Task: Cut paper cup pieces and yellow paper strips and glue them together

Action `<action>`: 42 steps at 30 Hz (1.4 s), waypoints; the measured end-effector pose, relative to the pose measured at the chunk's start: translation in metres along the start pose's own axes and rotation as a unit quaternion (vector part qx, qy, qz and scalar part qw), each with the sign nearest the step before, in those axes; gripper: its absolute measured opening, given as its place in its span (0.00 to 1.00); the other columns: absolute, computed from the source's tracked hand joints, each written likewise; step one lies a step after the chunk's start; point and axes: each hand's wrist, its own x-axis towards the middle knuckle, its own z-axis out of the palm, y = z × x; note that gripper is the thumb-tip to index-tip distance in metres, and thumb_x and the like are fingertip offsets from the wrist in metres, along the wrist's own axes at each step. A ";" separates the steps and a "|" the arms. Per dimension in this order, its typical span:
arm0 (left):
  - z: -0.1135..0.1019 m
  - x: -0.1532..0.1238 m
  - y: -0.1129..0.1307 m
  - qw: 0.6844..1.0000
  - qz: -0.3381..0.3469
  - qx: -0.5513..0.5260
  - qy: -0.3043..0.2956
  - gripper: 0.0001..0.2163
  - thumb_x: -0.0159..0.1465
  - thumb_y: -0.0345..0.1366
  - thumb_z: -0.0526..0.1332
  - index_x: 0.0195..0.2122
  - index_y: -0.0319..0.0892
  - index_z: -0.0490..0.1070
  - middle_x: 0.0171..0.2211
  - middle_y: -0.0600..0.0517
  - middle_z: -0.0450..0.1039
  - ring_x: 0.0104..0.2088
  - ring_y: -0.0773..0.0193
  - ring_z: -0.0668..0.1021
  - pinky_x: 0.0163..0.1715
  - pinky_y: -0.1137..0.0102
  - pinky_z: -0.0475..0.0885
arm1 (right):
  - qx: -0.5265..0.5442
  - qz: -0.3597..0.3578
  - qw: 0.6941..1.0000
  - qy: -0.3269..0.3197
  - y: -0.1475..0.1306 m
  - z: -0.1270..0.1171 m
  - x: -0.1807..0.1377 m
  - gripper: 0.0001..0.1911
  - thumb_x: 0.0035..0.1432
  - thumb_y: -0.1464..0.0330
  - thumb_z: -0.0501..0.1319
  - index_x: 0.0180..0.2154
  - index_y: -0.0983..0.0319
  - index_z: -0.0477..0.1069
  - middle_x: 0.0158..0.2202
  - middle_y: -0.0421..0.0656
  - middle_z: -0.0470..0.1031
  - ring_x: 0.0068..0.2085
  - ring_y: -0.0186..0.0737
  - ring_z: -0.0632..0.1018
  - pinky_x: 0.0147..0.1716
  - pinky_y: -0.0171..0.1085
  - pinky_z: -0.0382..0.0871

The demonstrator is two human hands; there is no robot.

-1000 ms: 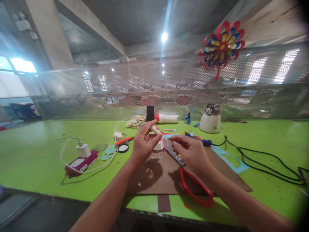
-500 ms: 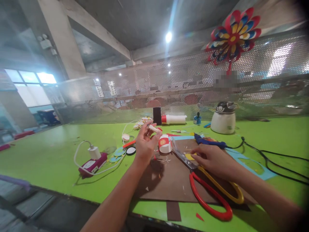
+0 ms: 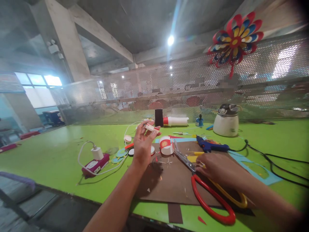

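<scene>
My left hand (image 3: 142,145) is raised above the table and pinches a small white and red paper piece (image 3: 151,127) between thumb and fingertips. My right hand (image 3: 218,168) rests palm down on the brown card sheet (image 3: 173,180), its fingers curled over the pivot and handles of large scissors (image 3: 207,190) with one red and one yellow loop. The scissor blades point toward a small red and white paper cup (image 3: 166,145) lying on the card.
A blue glue gun (image 3: 210,147) with a black cable (image 3: 272,158) lies right of the cup. A charger and power bank (image 3: 95,161) sit at left, paper circles (image 3: 119,153) beside them. A white pot (image 3: 226,120), cup stack (image 3: 175,121) and mesh fence stand behind.
My right hand has come down from near the left hand and now lies over the scissors on the card. The left hand stays raised with the paper piece. The view has shifted up.
</scene>
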 end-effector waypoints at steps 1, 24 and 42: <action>-0.001 0.001 0.001 1.000 -0.004 -0.010 -0.002 0.16 0.59 0.32 0.64 0.48 0.47 0.66 0.49 0.47 0.70 0.46 0.58 0.78 0.47 0.61 0.73 | -0.001 0.000 1.000 -0.001 -0.001 -0.001 0.000 0.12 0.59 0.66 0.56 0.31 0.60 0.77 0.31 0.51 0.82 0.33 0.56 0.80 0.24 0.39 0.56; -0.004 0.006 -0.007 0.995 0.077 0.054 0.042 0.20 0.55 0.32 0.68 0.49 0.43 0.67 0.49 0.45 0.73 0.51 0.58 0.75 0.51 0.64 0.71 | -0.018 0.026 0.999 -0.010 -0.005 -0.001 0.003 0.14 0.60 0.66 0.55 0.31 0.62 0.77 0.33 0.52 0.82 0.34 0.55 0.81 0.25 0.38 0.58; -0.003 0.003 0.003 0.996 -0.015 -0.083 0.010 0.13 0.59 0.32 0.63 0.44 0.40 0.67 0.38 0.46 0.77 0.38 0.58 0.80 0.35 0.67 0.74 | -0.003 -0.008 1.000 -0.026 -0.001 -0.001 -0.006 0.13 0.58 0.63 0.56 0.39 0.60 0.77 0.39 0.52 0.80 0.40 0.58 0.79 0.33 0.44 0.66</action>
